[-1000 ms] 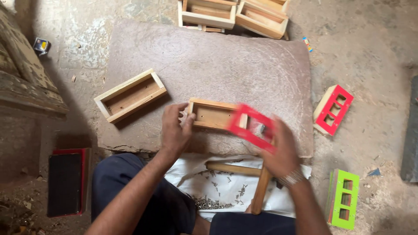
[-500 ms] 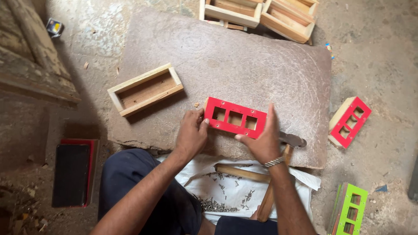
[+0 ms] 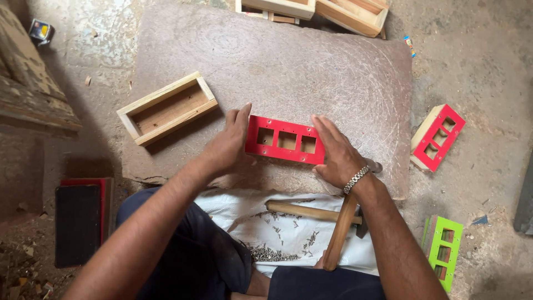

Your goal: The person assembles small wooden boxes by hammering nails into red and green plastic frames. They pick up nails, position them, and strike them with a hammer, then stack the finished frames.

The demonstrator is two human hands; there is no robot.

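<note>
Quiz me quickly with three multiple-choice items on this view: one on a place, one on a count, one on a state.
1. Where is the open, empty wooden box?
A. left of the left hand
B. on the white sheet
C. beside the green plate

2. How many square openings has the red rectangular plate?
A. two
B. three
C. five

3. What is the right hand doing?
A. gripping a hammer
B. lying flat against the plate's end
C. lifting nails

Answers: 1 A, it lies on the stone slab leftward; 2 B, three show in a row; 3 B, fingers are extended.
</note>
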